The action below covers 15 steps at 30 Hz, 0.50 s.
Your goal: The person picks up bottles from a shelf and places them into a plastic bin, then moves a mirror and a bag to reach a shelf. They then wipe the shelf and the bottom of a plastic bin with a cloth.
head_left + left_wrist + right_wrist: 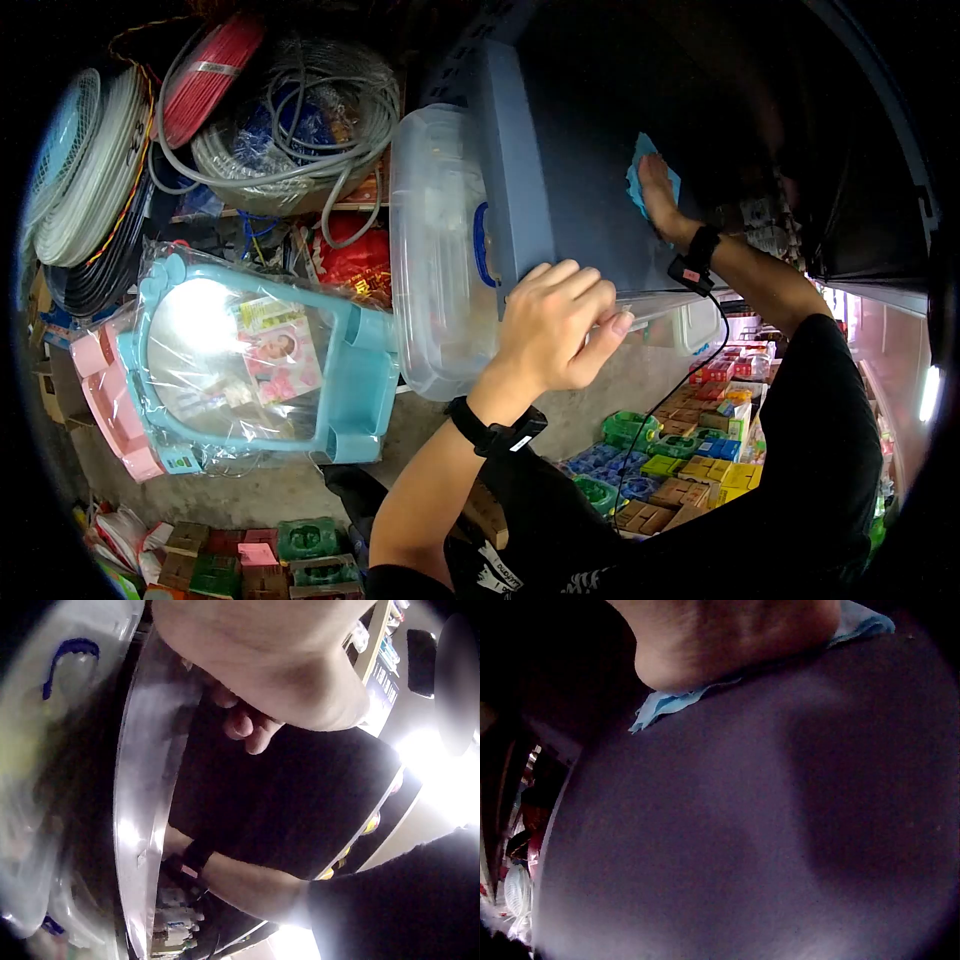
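Observation:
A wide grey shelf board (590, 200) with a lighter front edge (527, 170) fills the middle of the head view. My left hand (560, 325) grips the board at its near corner, with the fingers bent over the edge; several fingertips (244, 726) show past it in the left wrist view. Further across the board, my right hand (657, 195) presses a light blue cloth (640, 150) flat on the surface. In the right wrist view, the cloth (667, 705) sticks out on both sides from under the heel of that hand (735, 645).
Left of the board stands a clear plastic box (430, 250) with a blue handle (482, 245). Wrapped light blue plastic frames (360, 390) and coiled hoses (90, 190) lie further left. Boxes and bottle packs (690, 470) crowd the floor at right. A cable (700, 365) hangs from my right wrist.

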Available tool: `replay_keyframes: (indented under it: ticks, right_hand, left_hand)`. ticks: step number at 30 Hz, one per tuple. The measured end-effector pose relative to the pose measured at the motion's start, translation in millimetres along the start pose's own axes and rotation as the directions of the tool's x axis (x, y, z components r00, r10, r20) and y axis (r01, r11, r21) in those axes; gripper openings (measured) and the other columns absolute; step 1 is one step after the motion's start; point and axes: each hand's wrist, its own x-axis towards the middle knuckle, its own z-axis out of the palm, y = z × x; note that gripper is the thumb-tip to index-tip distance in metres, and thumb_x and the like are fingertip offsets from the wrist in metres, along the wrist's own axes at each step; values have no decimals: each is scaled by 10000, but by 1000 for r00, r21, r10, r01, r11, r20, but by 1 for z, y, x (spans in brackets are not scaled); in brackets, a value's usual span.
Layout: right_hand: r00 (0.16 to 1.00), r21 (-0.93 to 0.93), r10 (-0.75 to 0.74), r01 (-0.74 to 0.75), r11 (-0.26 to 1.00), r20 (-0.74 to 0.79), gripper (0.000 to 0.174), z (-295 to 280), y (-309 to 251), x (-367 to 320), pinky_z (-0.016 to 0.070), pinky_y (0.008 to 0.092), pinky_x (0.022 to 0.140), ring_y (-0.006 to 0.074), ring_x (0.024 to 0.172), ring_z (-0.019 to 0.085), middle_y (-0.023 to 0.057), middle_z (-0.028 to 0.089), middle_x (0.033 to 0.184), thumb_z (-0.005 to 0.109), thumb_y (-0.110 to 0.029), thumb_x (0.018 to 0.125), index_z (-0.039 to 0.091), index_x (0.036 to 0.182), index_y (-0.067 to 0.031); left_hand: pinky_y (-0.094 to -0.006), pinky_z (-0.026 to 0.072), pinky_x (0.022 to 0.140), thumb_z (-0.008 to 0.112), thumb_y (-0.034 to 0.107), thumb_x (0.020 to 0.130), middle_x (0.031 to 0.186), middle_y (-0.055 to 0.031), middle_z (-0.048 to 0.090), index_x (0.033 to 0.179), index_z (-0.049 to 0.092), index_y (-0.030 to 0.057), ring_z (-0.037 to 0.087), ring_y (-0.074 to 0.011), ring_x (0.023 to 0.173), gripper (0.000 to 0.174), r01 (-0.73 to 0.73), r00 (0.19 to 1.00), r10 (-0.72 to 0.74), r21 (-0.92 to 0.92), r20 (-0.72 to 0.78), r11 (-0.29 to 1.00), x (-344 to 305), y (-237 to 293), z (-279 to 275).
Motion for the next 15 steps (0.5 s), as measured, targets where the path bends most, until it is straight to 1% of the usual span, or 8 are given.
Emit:
replay_keyframes:
  ticks: [4, 7, 10, 13, 15]
  right_hand:
    - [999, -5, -44, 44, 999, -2, 770, 5, -6, 8, 131, 427, 1239, 364, 1509, 156, 224, 212, 1613, 185, -552, 1052, 230, 1530, 50]
    - [1000, 1, -3, 3, 1000, 9, 792, 4, -13, 1, 115, 424, 1240, 355, 1518, 123, 223, 189, 1621, 193, -572, 1044, 210, 1539, 45]
    - [999, 36, 22, -23, 999, 32, 807, 3, -28, -2, 95, 423, 1241, 342, 1528, 83, 218, 156, 1632, 192, -587, 1039, 179, 1551, 37]
    - [999, -40, 33, -32, 999, 27, 819, 6, -42, -5, 77, 420, 1241, 337, 1532, 59, 214, 129, 1639, 192, -595, 1035, 162, 1555, 37]
    - [999, -1, 22, -22, 1000, 38, 815, 4, -48, -8, 73, 420, 1241, 340, 1532, 58, 214, 125, 1641, 190, -592, 1036, 163, 1555, 36]
  left_hand:
    - [-378, 353, 564, 551, 321, 859, 634, -75, 487, 657, 529, 58, 473, -278, 602, 332, -74, 997, 74, -142, -10, 987, -3, -7, -6]
    - [-379, 358, 560, 547, 331, 868, 634, -86, 483, 657, 518, 49, 470, -279, 600, 354, -86, 996, 83, -257, -22, 963, -5, -8, -9]
    - [-375, 365, 563, 548, 330, 873, 634, -92, 474, 654, 511, 44, 465, -280, 602, 362, -87, 995, 62, -374, -80, 923, -6, -9, -13]
    - [-375, 371, 572, 564, 333, 864, 640, -95, 473, 658, 517, 42, 462, -282, 607, 360, -64, 996, 39, -327, -83, 943, -4, -12, -13]
    - [-377, 370, 573, 578, 332, 853, 649, -93, 480, 661, 517, 44, 466, -280, 615, 352, -94, 995, 82, -293, -54, 951, -4, -6, -11]
